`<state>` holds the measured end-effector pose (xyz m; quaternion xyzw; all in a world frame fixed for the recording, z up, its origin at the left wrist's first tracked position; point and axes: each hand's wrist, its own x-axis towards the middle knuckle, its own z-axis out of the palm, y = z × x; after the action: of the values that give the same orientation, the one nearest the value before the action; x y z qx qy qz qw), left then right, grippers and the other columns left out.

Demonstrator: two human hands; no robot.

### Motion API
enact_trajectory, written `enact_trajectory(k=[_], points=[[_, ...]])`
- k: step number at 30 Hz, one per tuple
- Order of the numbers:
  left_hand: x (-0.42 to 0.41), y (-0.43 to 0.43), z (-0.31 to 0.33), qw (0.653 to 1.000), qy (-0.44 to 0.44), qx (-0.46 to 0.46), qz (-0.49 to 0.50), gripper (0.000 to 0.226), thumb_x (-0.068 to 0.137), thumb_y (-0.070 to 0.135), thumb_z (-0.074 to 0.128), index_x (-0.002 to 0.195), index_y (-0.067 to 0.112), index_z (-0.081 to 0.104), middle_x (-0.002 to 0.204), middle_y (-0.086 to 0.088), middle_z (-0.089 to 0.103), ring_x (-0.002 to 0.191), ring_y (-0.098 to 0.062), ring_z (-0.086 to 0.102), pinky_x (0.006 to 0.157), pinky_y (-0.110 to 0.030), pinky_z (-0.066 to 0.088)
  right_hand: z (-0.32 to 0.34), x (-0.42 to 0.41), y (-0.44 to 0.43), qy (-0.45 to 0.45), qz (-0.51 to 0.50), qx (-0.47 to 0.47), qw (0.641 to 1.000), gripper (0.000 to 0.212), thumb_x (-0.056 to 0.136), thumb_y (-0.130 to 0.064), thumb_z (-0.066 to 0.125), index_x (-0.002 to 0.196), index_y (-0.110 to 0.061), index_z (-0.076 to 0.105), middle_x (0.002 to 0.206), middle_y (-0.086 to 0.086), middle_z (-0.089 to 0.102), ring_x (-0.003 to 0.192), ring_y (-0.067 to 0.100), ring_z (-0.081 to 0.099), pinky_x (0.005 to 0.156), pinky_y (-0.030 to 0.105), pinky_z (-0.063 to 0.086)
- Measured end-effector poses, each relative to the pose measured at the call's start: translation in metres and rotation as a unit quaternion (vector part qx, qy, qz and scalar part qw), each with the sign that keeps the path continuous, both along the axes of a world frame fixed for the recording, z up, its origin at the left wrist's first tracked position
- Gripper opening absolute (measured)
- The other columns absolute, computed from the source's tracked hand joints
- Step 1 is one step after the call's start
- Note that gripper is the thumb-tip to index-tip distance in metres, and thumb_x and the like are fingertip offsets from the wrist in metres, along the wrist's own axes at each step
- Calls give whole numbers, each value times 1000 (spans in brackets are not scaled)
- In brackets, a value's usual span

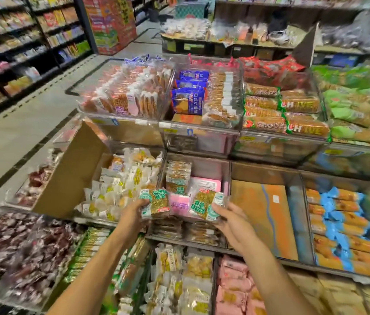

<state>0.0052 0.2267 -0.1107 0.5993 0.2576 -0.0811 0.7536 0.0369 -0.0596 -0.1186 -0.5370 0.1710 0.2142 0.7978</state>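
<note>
My left hand (134, 212) grips a clear snack packet with a green label (156, 202) by its lower left edge. My right hand (227, 220) holds a second packet of the same kind (206, 204), tilted to the right. Both packets hover over a clear bin (225, 178) in the middle tier of a stepped snack display. Inside that bin a short stack of the same green-label packets (177, 178) stands at the back left, on pink cardboard (206, 184).
Neighbouring bins hold white-and-yellow wrapped cakes (120, 187), blue-wrapped rolls (338, 228), an orange box (265, 214) and dark red sweets (20, 251). The tier above carries biscuit packs (281, 110). A tiled aisle (31, 119) runs on the left beside tall shelves (20, 42).
</note>
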Motion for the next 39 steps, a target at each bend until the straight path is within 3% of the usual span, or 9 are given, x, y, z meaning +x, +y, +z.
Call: enact_trajectory(k=[3, 8, 11, 15, 19, 23, 28, 32, 39], points=[[6, 11, -11, 1000, -6, -8, 23, 37, 95, 30, 57, 119, 3, 58, 127, -27, 65, 97, -32, 62, 66, -37, 50, 1, 8, 25, -28, -26, -96, 995, 39, 90, -7, 79, 123, -18, 62, 116, 2, 73, 97, 15, 65, 93, 36, 57], [9, 13, -19, 998, 15, -25, 54, 42, 84, 33, 66, 116, 6, 62, 125, -20, 69, 113, -45, 65, 58, -36, 53, -14, 36, 69, -179, 12, -345, 922, 44, 86, 1, 81, 122, -21, 69, 114, -7, 71, 111, 14, 67, 97, 32, 55], [4, 12, -18, 999, 4, -29, 46, 19, 97, 22, 58, 109, 7, 61, 113, -20, 72, 95, -36, 68, 53, -33, 51, -24, 55, 91, -255, 88, -442, 856, 44, 84, -4, 83, 121, -23, 72, 115, -9, 68, 109, 12, 66, 100, 35, 55], [3, 13, -12, 998, 14, -54, 27, 20, 103, 21, 52, 112, 7, 62, 96, -11, 74, 80, -23, 68, 52, -32, 51, -36, 71, 124, -285, 106, -548, 779, 51, 88, -15, 81, 134, -22, 62, 130, -3, 61, 122, 20, 57, 99, 35, 50], [4, 13, -9, 998, 19, -56, 28, 16, 103, 17, 51, 109, 6, 61, 82, 2, 76, 79, -19, 66, 58, -33, 52, -41, 68, 143, -239, 4, -537, 809, 71, 88, -15, 83, 148, -18, 46, 142, 2, 49, 126, 20, 52, 101, 30, 45], [4, 14, -12, 998, 15, -59, 15, 20, 104, 20, 51, 113, 5, 61, 85, -1, 76, 76, -17, 69, 56, -33, 53, -58, 71, 141, -131, -15, -495, 859, 78, 83, -30, 88, 145, -17, 44, 136, 6, 60, 123, 29, 60, 101, 46, 53], [6, 17, -18, 997, 24, -73, 24, 27, 103, 24, 54, 121, 5, 60, 123, -12, 64, 98, -24, 65, 60, -35, 55, -73, 71, 139, -129, 13, -526, 840, 59, 87, -39, 82, 139, -21, 62, 116, 0, 74, 99, 21, 70, 90, 46, 61], [7, 17, -17, 996, 30, -75, 34, 20, 103, 24, 53, 116, 9, 59, 134, -12, 57, 115, -29, 58, 62, -33, 56, -68, 62, 138, -158, -26, -520, 839, 51, 94, -26, 77, 141, -17, 61, 128, 3, 63, 112, 21, 61, 98, 38, 50], [5, 16, -12, 997, 17, -76, 23, 17, 104, 19, 50, 111, 6, 59, 116, -12, 65, 96, -25, 66, 64, -35, 56, -77, 55, 127, -169, -69, -482, 857, 38, 85, -28, 85, 99, -23, 49, 90, -5, 62, 84, 20, 64, 72, 37, 55]])
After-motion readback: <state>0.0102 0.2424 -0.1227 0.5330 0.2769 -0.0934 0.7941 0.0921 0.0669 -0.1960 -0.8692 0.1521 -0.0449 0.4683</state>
